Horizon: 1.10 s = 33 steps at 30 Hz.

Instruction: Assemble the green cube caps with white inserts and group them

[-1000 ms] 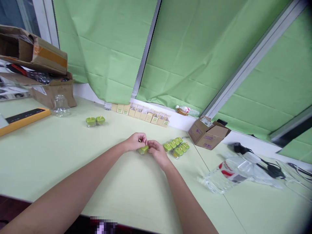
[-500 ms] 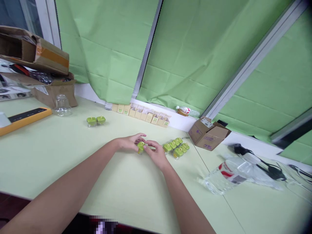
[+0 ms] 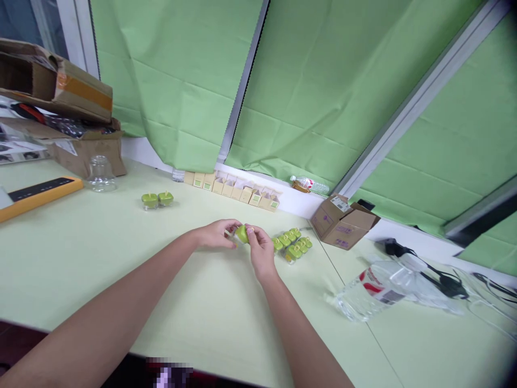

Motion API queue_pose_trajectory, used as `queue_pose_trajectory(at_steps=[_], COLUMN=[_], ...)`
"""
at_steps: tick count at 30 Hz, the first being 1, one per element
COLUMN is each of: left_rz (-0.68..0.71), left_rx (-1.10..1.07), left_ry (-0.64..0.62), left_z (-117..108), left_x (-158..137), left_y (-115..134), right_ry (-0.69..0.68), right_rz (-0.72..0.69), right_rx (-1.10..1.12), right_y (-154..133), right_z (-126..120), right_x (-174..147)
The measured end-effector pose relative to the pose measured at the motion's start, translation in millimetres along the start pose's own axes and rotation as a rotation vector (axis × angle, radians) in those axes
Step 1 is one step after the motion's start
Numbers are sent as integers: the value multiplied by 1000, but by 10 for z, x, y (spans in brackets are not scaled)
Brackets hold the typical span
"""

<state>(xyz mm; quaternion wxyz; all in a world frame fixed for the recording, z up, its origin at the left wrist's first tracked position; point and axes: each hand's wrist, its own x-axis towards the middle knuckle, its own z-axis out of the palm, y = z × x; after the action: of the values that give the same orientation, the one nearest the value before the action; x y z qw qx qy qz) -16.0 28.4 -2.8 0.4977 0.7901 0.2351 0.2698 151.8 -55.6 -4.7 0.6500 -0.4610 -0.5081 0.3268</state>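
Observation:
A small clear container with a green lid (image 3: 242, 234) and a yellow ring on top is tilted in the fingers of my right hand (image 3: 262, 250), above the table. My left hand (image 3: 216, 235) is at its left side, thumb and fingers spread apart; whether its fingertips touch the clear base is hard to see. Just right of my right hand, several more green-lidded containers (image 3: 294, 250) stand in two rows. Two others (image 3: 157, 199) sit side by side farther back on the left.
Small open cardboard boxes (image 3: 234, 188) line the back wall. A cardboard carton (image 3: 343, 222) and a large plastic bottle (image 3: 371, 288) lie on the right, with black cables beyond. At left are a clear jar (image 3: 100, 175), an orange power strip (image 3: 44, 198) and stacked cartons (image 3: 81, 97).
My right hand has lifted and tilted the green-lidded container slightly up and to the right. My left thumb and fingers have parted from around it.

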Motion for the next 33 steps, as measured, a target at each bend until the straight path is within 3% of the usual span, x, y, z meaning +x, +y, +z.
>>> queue_pose_trajectory(at_steps=[3,7,10,13,15,20,23,27,33], left_rz=[-29,-78,-127,-70,42,265,222,120,43], left_rx=[69,275,438,572,656,812,824,609,465], left_ry=[156,419,480,508,511,308,279,186,249], left_z=[-66,-199,-280,-264,-183,120,215,211,97], left_x=[-6,1,-2,-29,-55,-100,-94,-64,-36], left_y=[-96,-279,-373,-307,-148,288,281,82,-28], right_ry=[106,111,49,-20,-56,-126,-141,-155,-92], right_rz=[132,353,448,464,475,521,517,497,544], right_rx=[168,315,358,326,301,273,252,278,274], right_y=[-58,-84,-69,-61,-61,-20,36,74,66], right_z=[-17,-43,-52,-54,-59,-78,-74,-62,-76], right_x=[3,7,6,-6,-13,-9,-7,-13,-5])
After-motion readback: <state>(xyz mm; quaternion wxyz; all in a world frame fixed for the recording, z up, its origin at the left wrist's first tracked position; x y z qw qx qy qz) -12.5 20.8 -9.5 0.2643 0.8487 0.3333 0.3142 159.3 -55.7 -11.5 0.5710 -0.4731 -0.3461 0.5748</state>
